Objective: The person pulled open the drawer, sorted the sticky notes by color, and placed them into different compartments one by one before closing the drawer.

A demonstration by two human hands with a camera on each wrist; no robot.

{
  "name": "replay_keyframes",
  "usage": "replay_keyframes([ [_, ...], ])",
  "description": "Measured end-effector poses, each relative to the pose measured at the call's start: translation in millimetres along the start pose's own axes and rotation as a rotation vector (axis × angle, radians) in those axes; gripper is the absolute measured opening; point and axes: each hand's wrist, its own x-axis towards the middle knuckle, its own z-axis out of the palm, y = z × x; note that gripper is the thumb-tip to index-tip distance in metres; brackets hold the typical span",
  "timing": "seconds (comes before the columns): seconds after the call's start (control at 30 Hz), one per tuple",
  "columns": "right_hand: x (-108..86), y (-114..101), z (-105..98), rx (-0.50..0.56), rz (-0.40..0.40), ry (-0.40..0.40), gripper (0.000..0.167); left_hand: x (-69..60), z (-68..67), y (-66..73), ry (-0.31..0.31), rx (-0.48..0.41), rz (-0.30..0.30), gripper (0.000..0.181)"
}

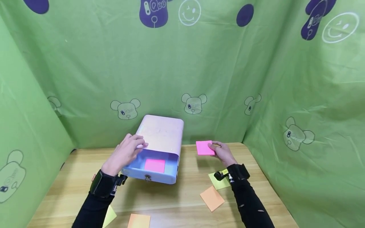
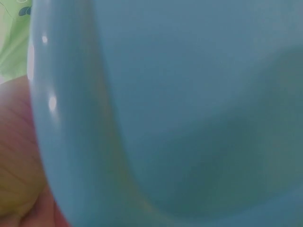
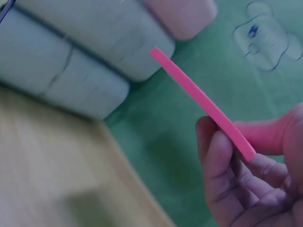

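Observation:
A pinkish-white box (image 1: 162, 134) stands on the table with a blue drawer (image 1: 131, 173) pulled out at its front. Inside the drawer lies a pink sticky-note pad (image 1: 155, 165). My left hand (image 1: 125, 152) rests at the box's front left corner, fingers loosely bent over the top edge. The left wrist view is filled by the drawer's blue rim (image 2: 71, 113), with part of the hand behind it. Right of the box, my right hand (image 1: 223, 152) pinches another pink sticky-note pad (image 1: 203, 148) between thumb and fingers, above the table. It appears edge-on in the right wrist view.
On the right of the table (image 1: 182, 202) lie a yellow sticky-note pad (image 1: 218, 182) and an orange one (image 1: 212, 198). Nearer the front edge are another orange pad (image 1: 138, 221) and a yellow pad (image 1: 109, 216), partly behind the left forearm. Green curtains (image 1: 171, 63) enclose the table.

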Motion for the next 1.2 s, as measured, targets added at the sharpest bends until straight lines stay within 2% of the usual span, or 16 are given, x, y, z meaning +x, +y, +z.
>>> replay_keyframes([
  [0.13,-3.7,-17.5,2.9,0.053,-0.012,0.005,0.058,-0.5,-1.0,-1.4,-0.001,-0.004,-0.003,0.016],
  [0.43,-21.8,-60.2,17.9,0.165,-0.008,0.006,0.061,1.3,-0.4,-3.0,0.044,0.018,0.045,0.016],
  [0.67,-42.9,-99.0,39.0,0.215,-0.069,-0.058,0.062,1.6,-0.7,-4.3,0.057,0.011,0.038,0.02],
  [0.87,-57.8,-124.9,59.6,0.219,-0.116,-0.081,0.056,2.5,0.6,-6.0,0.065,0.012,0.019,0.025],
  [1.2,-75.2,-137.6,85.1,0.121,-0.175,-0.088,0.044,5.3,5.1,-5.8,0.09,0.019,0.026,0.025],
])
